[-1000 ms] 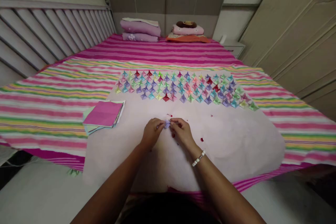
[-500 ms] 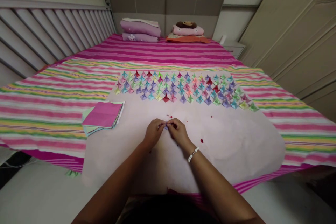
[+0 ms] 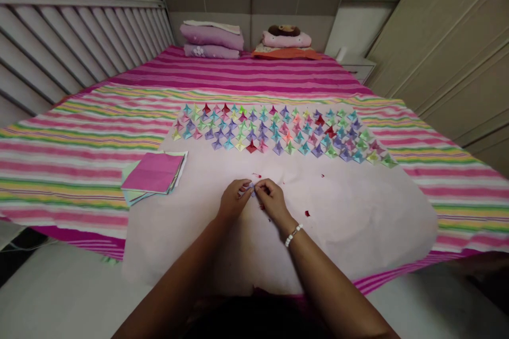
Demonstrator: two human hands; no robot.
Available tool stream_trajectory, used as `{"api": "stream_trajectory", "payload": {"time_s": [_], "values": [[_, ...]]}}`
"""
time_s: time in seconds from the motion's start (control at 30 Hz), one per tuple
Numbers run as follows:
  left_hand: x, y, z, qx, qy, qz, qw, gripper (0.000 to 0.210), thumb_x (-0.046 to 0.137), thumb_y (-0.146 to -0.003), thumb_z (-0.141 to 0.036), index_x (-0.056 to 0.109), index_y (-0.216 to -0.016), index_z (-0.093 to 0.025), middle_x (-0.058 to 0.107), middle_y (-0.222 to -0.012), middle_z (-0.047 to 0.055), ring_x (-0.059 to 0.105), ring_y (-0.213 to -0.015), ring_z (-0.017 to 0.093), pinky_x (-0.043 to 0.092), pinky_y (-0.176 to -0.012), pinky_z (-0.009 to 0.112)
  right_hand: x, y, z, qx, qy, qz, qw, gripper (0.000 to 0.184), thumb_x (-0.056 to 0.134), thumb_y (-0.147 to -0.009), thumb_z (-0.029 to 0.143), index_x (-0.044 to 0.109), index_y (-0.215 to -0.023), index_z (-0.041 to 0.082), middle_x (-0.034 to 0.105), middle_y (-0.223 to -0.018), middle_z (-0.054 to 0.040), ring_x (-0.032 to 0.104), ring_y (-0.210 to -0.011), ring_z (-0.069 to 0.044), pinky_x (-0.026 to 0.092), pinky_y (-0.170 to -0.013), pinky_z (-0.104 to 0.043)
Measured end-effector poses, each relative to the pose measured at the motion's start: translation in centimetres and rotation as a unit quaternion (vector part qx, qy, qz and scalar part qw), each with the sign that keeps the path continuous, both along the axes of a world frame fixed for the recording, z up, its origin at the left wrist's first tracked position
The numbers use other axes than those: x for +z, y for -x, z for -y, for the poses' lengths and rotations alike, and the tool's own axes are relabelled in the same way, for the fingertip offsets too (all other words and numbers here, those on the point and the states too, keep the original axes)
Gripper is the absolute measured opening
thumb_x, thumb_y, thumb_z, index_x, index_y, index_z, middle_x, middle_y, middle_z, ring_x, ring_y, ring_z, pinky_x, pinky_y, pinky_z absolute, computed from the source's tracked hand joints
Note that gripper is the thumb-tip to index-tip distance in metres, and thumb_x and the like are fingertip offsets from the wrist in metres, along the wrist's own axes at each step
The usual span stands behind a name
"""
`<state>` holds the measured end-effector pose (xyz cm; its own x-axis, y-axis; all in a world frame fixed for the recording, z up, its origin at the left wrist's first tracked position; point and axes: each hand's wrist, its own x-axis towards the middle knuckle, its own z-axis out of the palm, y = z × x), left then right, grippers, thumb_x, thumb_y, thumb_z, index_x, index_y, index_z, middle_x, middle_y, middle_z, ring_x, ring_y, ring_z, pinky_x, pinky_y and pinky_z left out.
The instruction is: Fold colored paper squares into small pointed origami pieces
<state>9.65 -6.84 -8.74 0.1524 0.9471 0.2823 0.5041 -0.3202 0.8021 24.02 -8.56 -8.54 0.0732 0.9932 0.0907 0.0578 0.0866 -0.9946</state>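
Between my fingertips is a small folded piece of lavender paper (image 3: 252, 188), mostly covered by the fingers. My left hand (image 3: 234, 198) pinches its left side, and my right hand (image 3: 271, 197), with a white beaded bracelet at the wrist, pinches its right side. Both hands are held close together over a pale sheet (image 3: 350, 212). Beyond them, many small folded paper pieces (image 3: 251, 145) in purple, blue, green, pink and red stand in rows. Small red scraps (image 3: 307, 213) lie around my right hand.
To the left lies a stack of coloured paper squares (image 3: 153, 172), pink on top. The pale sheet rests on a striped bedspread (image 3: 63, 169). Folded bedding (image 3: 212, 39) is piled by the headboard (image 3: 222, 2). A slatted rail (image 3: 87, 42) borders the left side.
The fingers have shifted slightly on the lavender paper, and the left fingers have loosened a little. A red scrap beside my right hand now shows. The view has tilted slightly.
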Motion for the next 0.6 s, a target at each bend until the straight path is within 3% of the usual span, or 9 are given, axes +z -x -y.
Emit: {"api": "stream_trajectory", "payload": {"time_s": [0.2,0.47,0.6], "values": [[0.24,-0.13,0.07,-0.003,-0.004,0.031,1.000,0.011,0.058,-0.081,-0.021,0.068,-0.079,-0.021,0.068,-0.083,0.002,0.062,-0.078,0.015,0.050,-0.070,0.027,0.14,-0.06,0.11,-0.004,-0.006,-0.008,1.000,0.010,0.058,-0.075,0.029,0.057,-0.071,0.021,0.047,-0.052,0.0059,0.041,-0.043,-0.010,0.033,-0.041,-0.022],[-0.37,0.44,0.37,0.036,0.011,0.071,0.997,0.013,0.056,-0.082,-0.025,0.066,-0.087,-0.018,0.069,-0.080,0.003,0.064,-0.068,0.013,0.051,-0.061,0.024,-0.19,-0.36,0.00,-0.016,-0.028,-0.008,0.999,0.006,0.056,-0.072,0.025,0.059,-0.072,0.020,0.051,-0.058,0.0042,0.042,-0.051,-0.011,0.035,-0.049,-0.023],[-0.33,0.45,0.48,0.036,-0.007,0.070,0.997,0.015,0.053,-0.082,-0.019,0.065,-0.091,-0.018,0.068,-0.090,0.005,0.064,-0.077,0.013,0.051,-0.063,0.023,-0.38,-0.57,-0.06,-0.014,-0.047,-0.001,0.999,0.010,0.053,-0.072,0.021,0.062,-0.075,0.020,0.055,-0.064,0.0024,0.045,-0.055,-0.012,0.038,-0.053,-0.024]]}}
